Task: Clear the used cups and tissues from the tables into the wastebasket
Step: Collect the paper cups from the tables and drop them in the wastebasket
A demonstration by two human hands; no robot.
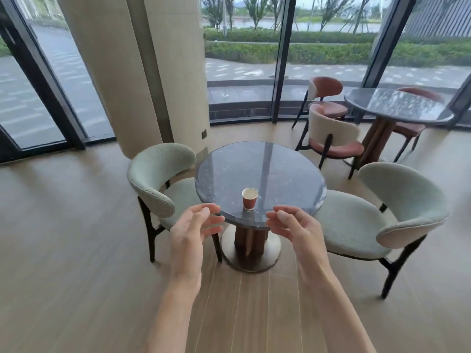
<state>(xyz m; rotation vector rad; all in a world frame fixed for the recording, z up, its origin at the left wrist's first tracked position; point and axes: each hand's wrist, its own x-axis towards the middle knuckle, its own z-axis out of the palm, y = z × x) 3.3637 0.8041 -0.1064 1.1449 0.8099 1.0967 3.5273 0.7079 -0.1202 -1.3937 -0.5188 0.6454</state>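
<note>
At six o'clock on the round dark stone surface [260, 171], a light, crushable red paper cup [249, 199] is best pinched mid-wall; the left hand [190, 235] and right hand [297, 233] are held loosely open, empty.

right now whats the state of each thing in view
paper cup: upright, open top, near the round table's front edge
round table: bears only the cup
far table: top bare
left hand: open, fingers loosely curled, holds nothing
right hand: open, holds nothing
</note>
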